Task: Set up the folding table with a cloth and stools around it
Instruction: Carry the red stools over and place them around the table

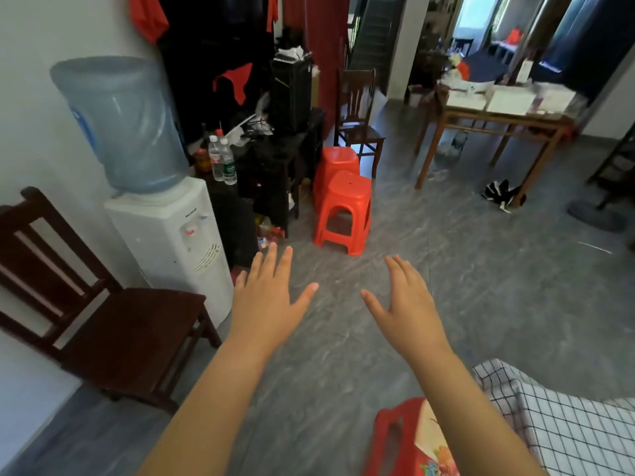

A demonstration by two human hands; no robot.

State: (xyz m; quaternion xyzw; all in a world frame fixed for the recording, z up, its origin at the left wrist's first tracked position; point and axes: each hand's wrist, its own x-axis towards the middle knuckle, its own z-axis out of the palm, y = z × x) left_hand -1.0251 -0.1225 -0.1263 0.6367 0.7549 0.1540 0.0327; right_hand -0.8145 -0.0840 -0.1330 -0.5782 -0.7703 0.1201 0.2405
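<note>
Two red plastic stools stand on the grey floor ahead, the near stool (345, 209) in front of a taller stack (335, 166). My left hand (269, 297) and my right hand (407, 302) are stretched forward, palms down, fingers spread, both holding nothing and well short of the stools. At the bottom right, a white cloth with a black grid (563, 431) covers the table corner. Beside it sits another red stool (409, 441) with a printed top, partly hidden by my right forearm.
A water dispenser (171, 235) with a blue bottle stands at the left wall, a dark wooden chair (113, 324) beside it. Cluttered dark shelves (275, 159), another wooden chair (359, 121) and a wooden table (494, 121) with papers lie farther back.
</note>
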